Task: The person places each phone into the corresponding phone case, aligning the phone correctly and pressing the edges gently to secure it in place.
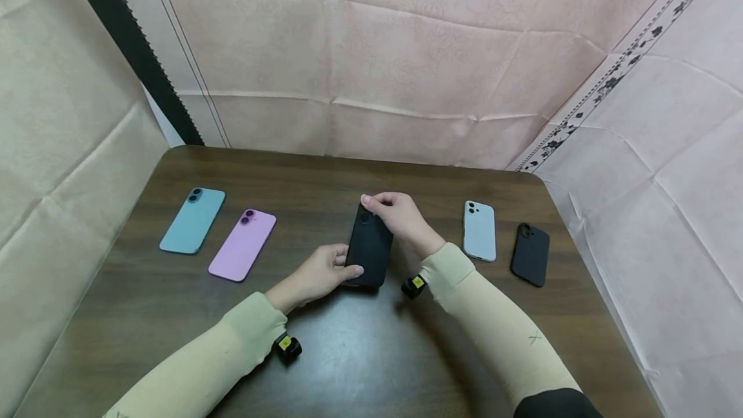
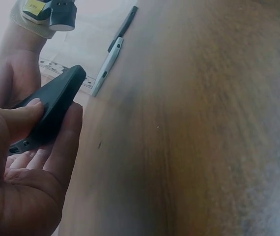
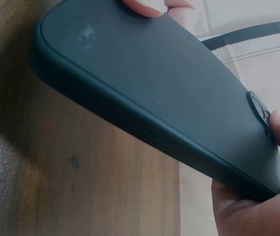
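Both hands hold a black phone (image 1: 369, 250) up over the middle of the table, its back with the camera ring facing upward. My left hand (image 1: 322, 271) grips its lower left side, thumb across the back and fingers underneath; in the left wrist view the end with the port (image 2: 21, 147) shows beside that thumb. At the far end my right hand (image 1: 402, 217) pinches the corner by the cameras, the thumb right at the camera ring (image 3: 259, 112). A pale smudge (image 3: 86, 35) marks the phone's back near the other end. Its screen side is hidden.
On the wooden table (image 1: 342, 366), a teal phone (image 1: 193, 221) and a lilac phone (image 1: 242, 246) lie to the left. A pale blue phone (image 1: 479, 231) and a smaller black phone (image 1: 530, 255) lie to the right. Pale cloth (image 1: 400, 63) hangs behind the table and at both sides.
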`<state>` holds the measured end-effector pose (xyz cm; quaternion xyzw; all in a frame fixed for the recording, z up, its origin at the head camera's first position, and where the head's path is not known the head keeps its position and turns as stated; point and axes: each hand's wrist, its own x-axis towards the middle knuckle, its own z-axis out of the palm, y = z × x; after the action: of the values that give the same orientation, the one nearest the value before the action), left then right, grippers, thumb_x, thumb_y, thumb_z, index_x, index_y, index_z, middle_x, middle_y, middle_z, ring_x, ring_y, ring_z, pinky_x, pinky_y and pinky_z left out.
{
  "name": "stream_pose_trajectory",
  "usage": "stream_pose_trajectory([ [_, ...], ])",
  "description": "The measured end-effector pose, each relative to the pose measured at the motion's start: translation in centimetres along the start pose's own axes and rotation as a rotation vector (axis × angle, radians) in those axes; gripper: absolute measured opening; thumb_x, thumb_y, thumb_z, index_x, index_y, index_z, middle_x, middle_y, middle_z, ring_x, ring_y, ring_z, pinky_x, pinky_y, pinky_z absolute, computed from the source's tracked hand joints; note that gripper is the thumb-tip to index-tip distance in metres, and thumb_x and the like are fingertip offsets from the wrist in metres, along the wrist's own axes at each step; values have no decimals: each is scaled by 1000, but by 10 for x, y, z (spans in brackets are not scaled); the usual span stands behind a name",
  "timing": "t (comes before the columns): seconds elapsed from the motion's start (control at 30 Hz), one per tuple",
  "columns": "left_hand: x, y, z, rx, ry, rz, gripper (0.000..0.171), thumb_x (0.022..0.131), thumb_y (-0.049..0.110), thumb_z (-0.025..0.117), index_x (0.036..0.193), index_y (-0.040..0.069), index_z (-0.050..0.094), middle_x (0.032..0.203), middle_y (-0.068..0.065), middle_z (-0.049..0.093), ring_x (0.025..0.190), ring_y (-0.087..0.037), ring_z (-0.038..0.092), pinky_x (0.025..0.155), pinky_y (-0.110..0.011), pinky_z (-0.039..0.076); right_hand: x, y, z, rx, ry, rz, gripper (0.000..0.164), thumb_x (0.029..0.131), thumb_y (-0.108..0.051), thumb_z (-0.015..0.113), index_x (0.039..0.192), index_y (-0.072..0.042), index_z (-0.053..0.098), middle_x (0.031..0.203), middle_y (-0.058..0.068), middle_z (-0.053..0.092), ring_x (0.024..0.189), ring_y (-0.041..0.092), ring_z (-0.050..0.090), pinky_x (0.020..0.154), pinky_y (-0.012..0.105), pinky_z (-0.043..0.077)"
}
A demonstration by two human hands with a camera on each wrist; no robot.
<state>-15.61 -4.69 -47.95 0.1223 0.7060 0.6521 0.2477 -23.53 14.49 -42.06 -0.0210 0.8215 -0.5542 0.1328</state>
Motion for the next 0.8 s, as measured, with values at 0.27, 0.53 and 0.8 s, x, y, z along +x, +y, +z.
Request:
stream_pose_trajectory([
  [0.27, 0, 0, -2, -43, 31, -8, 41, 93, 18, 68, 128, 1, 55, 114, -10, 68, 98, -21, 68, 82, -35, 54, -1, 0, 0, 99, 0, -51, 38, 88, -46, 69, 103, -12, 70, 107, 5, 65, 96, 21, 59, 81, 35, 50],
  [0.53, 3, 0, -6, -208, 97, 41, 39, 94, 9, 64, 130, 1, 52, 121, -16, 64, 104, -26, 66, 82, -42, 54, -8, 8, -5, 232, -69, 9, 39, 91, -40, 67, 110, -6, 61, 101, 15, 67, 90, 28, 66, 85, 45, 53],
  [0.8, 4, 1, -10, -203, 171, 49, 33, 94, 13, 64, 124, 1, 56, 116, -17, 64, 103, -25, 66, 82, -41, 55, -18, 24, -2, 218, -220, 20, 33, 95, -29, 64, 116, -5, 58, 106, 16, 64, 92, 31, 67, 84, 44, 54],
])
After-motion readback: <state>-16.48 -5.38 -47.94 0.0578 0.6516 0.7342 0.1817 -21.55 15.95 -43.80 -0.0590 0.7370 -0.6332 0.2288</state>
